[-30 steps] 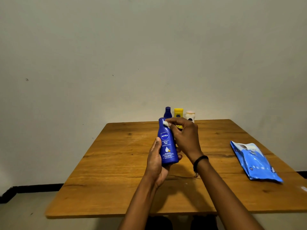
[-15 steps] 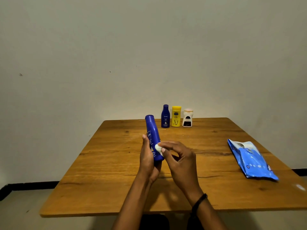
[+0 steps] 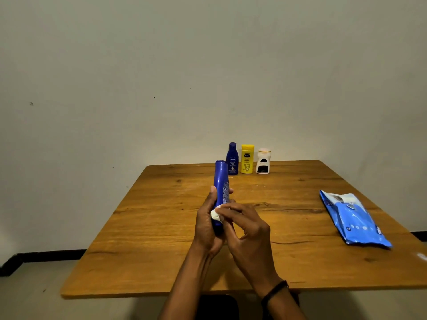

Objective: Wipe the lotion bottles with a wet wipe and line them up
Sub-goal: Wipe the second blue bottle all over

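Note:
My left hand (image 3: 205, 225) grips a tall blue lotion bottle (image 3: 221, 181) upright above the middle of the wooden table (image 3: 161, 239), its back label turned toward me. My right hand (image 3: 245, 229) pinches a small wadded white wet wipe (image 3: 216, 214) against the bottle's lower body. At the table's far edge stand three bottles side by side: a small dark blue one (image 3: 232, 158), a yellow one (image 3: 247, 159) and a white one (image 3: 263, 160).
A blue pack of wet wipes (image 3: 353, 218) lies flat on the right side of the table. A plain wall rises right behind the far edge. The floor shows to the left, below the table.
The right hand slid the wipe from the bottle's cap down to its lower body. The left hand turned the bottle, so the front label faces away.

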